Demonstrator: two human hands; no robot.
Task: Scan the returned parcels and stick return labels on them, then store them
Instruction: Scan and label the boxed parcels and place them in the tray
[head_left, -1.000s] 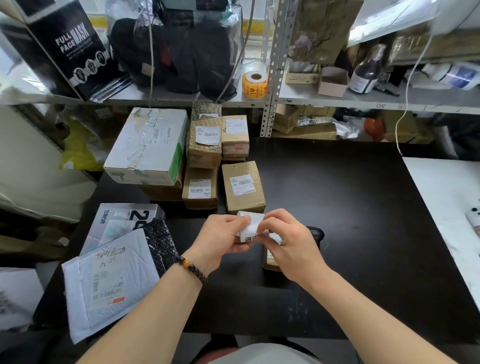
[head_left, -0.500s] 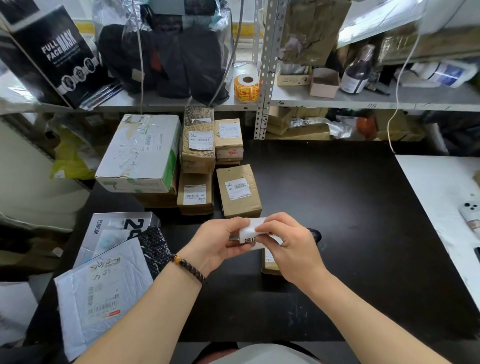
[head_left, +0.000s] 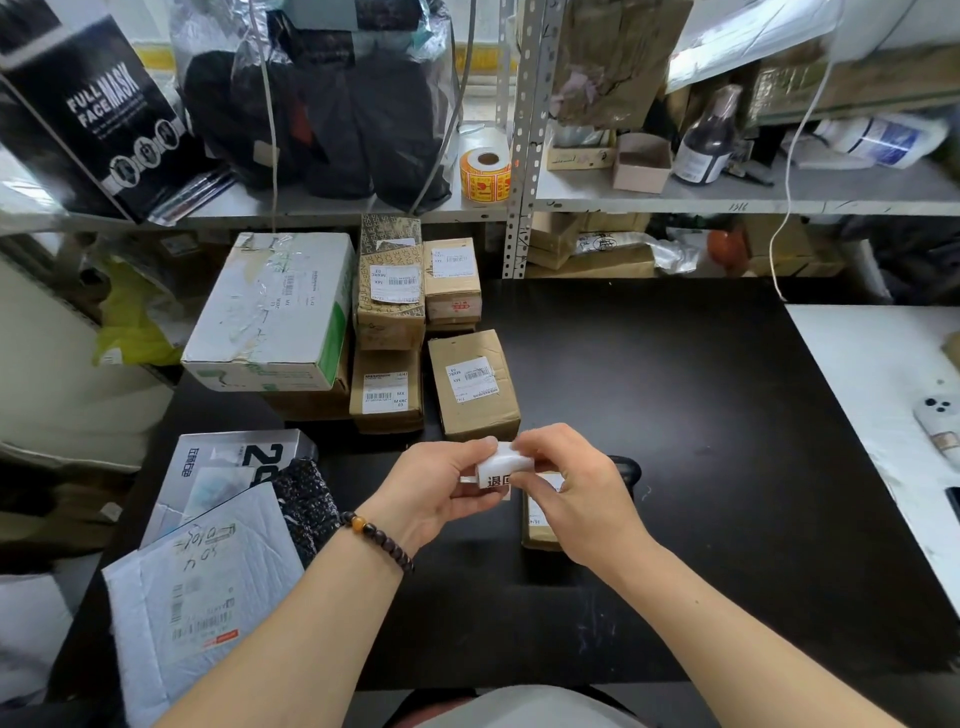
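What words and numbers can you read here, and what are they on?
"FULL FACE MASK": black box.
"退", the rest hidden by fingers: white label pinched by the left hand and right hand.
"20", cut off: grey box.
"MX", "MXRC", "03": sticker on the brown box.
Barcode digits, handwriting on the envelope and the print on the orange sticker roll: too small or blurred to read.
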